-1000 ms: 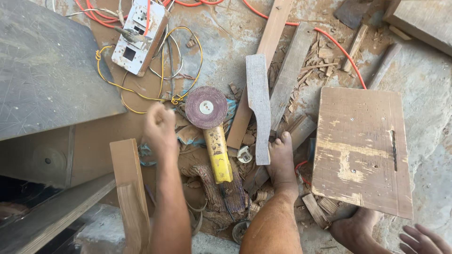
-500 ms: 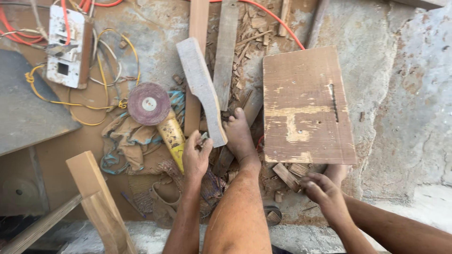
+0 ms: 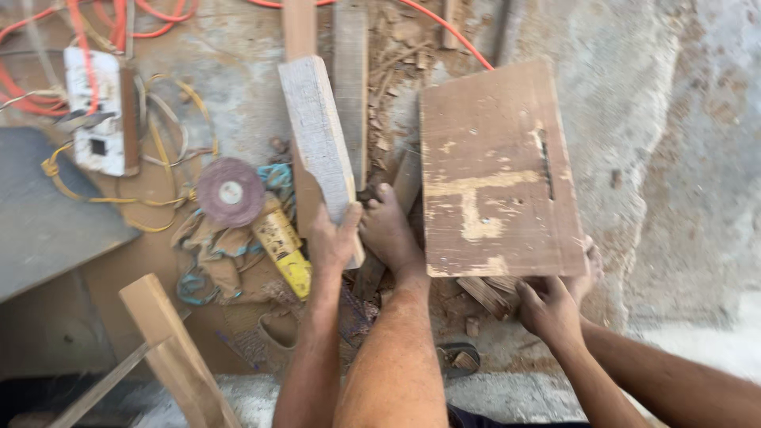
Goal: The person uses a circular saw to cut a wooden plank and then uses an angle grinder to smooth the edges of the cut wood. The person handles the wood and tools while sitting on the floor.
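My left hand (image 3: 333,238) is wrapped around the near end of a grey weathered plank (image 3: 319,147), thumb on one side, fingers on the other, and the plank runs away from me, tilted a little to the left, over the floor (image 3: 634,103). My right hand (image 3: 548,311) is closed on the near edge of a square brown board (image 3: 495,170); a second hand shows just behind that same corner, and I cannot tell whose it is. The board has pale streaks and a dark slot near its right side. Between plank and board, my bare foot (image 3: 388,230) presses on wood scraps. Just left of my left hand lies an angle grinder (image 3: 254,210) with a yellow body and a purplish round disc, resting on a crumpled rag. Further left, a white power strip (image 3: 99,119) sits among yellow and orange cables. A pale timber offcut (image 3: 170,349) leans at lower left.
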